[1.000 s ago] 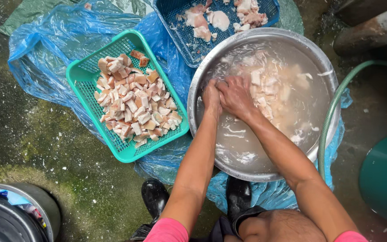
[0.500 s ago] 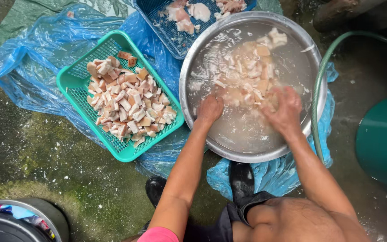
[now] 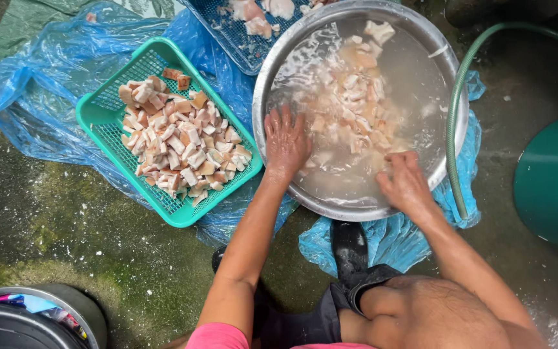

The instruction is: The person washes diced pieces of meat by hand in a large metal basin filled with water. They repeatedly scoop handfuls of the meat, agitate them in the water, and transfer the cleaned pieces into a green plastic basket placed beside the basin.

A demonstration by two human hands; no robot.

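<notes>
Fingers [image 3: 278, 124] of the left hand [image 3: 287, 143] lie spread wide and flat, dipped in cloudy water at the near-left inside of the round metal basin [image 3: 272, 71], gripping nothing that can be seen. The right hand [image 3: 405, 184] sits at the basin's near-right edge with its fingers curled half closed over the wet meat pieces [image 3: 356, 110]; whether it actually holds any cannot be told.

The basin is wide, shallow and shiny, filled with milky, foamy water. The pale pink and cream meat pieces, cut in small uneven chunks, lie heaped in its middle and toward its far side, just ahead of both hands. Under the basin spreads a crinkled blue plastic sheet [image 3: 40, 84], thin and glossy, reaching out to the basin's left over the damp, speckled concrete floor [image 3: 66, 226].

Right of the basin stands a dark green tub [image 3: 553, 181], smooth and rounded. Left of the basin, touching its rim, is a rectangular green plastic mesh basket [image 3: 108, 106] heaped with more cut meat chunks [image 3: 179, 142], drier and browner at the rind. Beyond the basin, at its far-left edge, is a blue mesh tray [image 3: 227, 39] with larger meat slabs. A slim green hose [image 3: 453, 123] curves over the basin's right rim.
</notes>
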